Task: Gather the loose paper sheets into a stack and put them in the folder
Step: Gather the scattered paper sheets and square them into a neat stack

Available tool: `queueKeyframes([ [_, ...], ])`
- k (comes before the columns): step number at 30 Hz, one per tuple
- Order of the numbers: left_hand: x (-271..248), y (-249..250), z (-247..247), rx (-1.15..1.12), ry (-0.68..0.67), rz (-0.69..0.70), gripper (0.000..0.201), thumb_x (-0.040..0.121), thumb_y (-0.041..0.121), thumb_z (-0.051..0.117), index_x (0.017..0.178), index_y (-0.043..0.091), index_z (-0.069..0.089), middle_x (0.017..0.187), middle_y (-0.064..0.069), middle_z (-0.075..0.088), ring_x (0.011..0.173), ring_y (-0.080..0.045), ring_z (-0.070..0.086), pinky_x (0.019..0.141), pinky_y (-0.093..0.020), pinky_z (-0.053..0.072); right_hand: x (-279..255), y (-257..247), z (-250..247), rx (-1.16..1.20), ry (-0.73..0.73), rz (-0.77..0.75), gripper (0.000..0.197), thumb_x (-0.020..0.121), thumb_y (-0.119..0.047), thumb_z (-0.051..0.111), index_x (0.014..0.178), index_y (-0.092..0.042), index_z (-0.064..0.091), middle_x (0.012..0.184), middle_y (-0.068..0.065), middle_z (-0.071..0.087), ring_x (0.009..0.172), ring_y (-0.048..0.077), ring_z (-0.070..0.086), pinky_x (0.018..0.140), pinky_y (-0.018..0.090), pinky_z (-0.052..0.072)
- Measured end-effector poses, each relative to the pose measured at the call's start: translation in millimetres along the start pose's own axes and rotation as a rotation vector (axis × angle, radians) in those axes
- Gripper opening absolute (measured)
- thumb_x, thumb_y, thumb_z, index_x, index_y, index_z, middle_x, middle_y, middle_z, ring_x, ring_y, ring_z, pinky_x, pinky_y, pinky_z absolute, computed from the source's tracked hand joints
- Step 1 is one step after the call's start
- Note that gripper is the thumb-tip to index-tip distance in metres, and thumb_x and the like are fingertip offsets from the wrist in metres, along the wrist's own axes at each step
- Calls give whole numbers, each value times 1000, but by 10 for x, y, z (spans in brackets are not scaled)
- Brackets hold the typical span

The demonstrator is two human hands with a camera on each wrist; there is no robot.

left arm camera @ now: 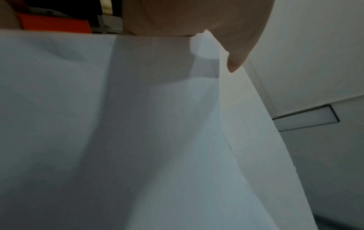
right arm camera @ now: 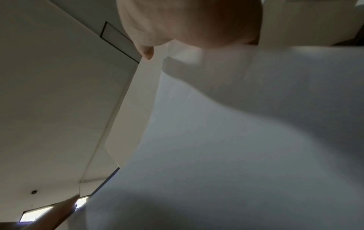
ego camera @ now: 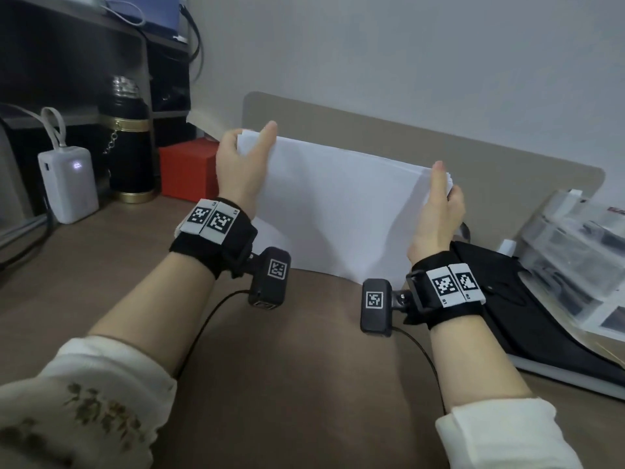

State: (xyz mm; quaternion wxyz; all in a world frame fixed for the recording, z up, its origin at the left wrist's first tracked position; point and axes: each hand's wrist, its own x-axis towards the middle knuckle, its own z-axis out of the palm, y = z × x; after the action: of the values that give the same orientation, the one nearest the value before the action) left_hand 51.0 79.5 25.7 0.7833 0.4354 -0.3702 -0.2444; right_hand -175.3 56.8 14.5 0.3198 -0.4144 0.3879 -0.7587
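A stack of white paper sheets (ego camera: 341,204) stands upright on its lower edge on the brown desk (ego camera: 287,367). My left hand (ego camera: 241,164) grips its upper left corner, thumb in front and fingers behind. My right hand (ego camera: 439,204) grips the upper right corner the same way. The left wrist view is filled by the paper (left arm camera: 138,140) with my thumb (left arm camera: 232,46) at its edge. In the right wrist view the paper (right arm camera: 236,140) covers most of the frame below my thumb (right arm camera: 187,23). A black folder (ego camera: 527,316) lies on the desk at the right.
A black flask (ego camera: 130,143), a white power bank (ego camera: 69,182) and a red box (ego camera: 187,170) stand at the back left. Clear plastic sleeves with prints (ego camera: 575,258) lie at the far right. A beige divider panel (ego camera: 439,147) stands behind the paper.
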Motion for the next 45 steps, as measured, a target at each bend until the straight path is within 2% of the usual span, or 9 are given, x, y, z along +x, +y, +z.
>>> queueKeyframes([
  [3, 53, 7, 19, -25, 36, -1, 35, 83, 26, 68, 59, 23, 42, 53, 14, 43, 50, -5, 41, 53, -21, 37, 22, -10, 56, 5, 91, -3, 43, 87, -46, 61, 65, -20, 35, 64, -10, 33, 63, 9, 33, 62, 21, 33],
  [7, 75, 16, 7, 7, 35, 0, 33, 80, 18, 64, 58, 24, 40, 53, 13, 41, 50, -7, 40, 53, -22, 36, 13, 3, 68, 32, 123, 22, 38, 86, -35, 64, 59, -22, 40, 51, -15, 39, 52, 4, 39, 55, 17, 37],
  [12, 48, 36, 4, 17, 36, -25, 32, 81, 18, 62, 60, 24, 40, 46, 17, 40, 46, -4, 39, 52, -21, 36, -5, -47, 63, 23, 141, 13, 37, 85, -32, 60, 58, -23, 37, 53, -14, 37, 52, 5, 36, 55, 19, 34],
  [17, 2, 61, 35, 9, 33, -36, 31, 83, 26, 67, 63, 24, 43, 55, 15, 43, 51, -5, 42, 55, -22, 39, -10, -111, 109, -59, 125, 2, 30, 84, -35, 64, 66, -22, 45, 60, -15, 44, 51, 0, 42, 51, 10, 34],
  [23, 16, 54, 8, 61, 28, -27, 22, 78, 29, 68, 67, 22, 50, 67, 8, 52, 65, -13, 52, 63, -28, 46, -22, -122, 81, -57, 168, 23, 34, 84, -22, 52, 58, -22, 29, 51, -13, 29, 48, 7, 28, 53, 21, 26],
  [28, 25, 64, -9, 78, 32, -6, 21, 82, 26, 66, 70, 23, 49, 67, 10, 50, 61, -9, 49, 62, -26, 44, -37, -146, 81, -69, 193, 38, 32, 86, -23, 48, 62, -20, 26, 56, -11, 25, 49, 9, 24, 56, 25, 24],
  [34, -18, 68, 46, 34, 18, -29, 23, 87, 31, 65, 79, 31, 44, 81, 13, 48, 70, -2, 49, 68, -20, 44, -63, -142, 103, -109, 146, 3, 29, 86, -39, 57, 67, -25, 40, 65, -15, 40, 62, 6, 39, 61, 21, 33],
  [36, -18, 69, 50, 36, 18, -35, 21, 84, 28, 66, 81, 30, 45, 82, 12, 49, 71, -5, 50, 67, -23, 45, -57, -132, 98, -113, 149, -4, 25, 83, -34, 60, 68, -24, 43, 64, -15, 43, 60, 5, 41, 60, 20, 34],
  [45, -1, 72, 40, 56, 26, -40, 17, 87, 24, 60, 78, 30, 46, 80, 8, 51, 71, -10, 50, 66, -27, 45, -58, -127, 68, -100, 172, -24, 36, 85, -27, 51, 57, -24, 28, 51, -12, 29, 56, 11, 29, 59, 25, 28],
])
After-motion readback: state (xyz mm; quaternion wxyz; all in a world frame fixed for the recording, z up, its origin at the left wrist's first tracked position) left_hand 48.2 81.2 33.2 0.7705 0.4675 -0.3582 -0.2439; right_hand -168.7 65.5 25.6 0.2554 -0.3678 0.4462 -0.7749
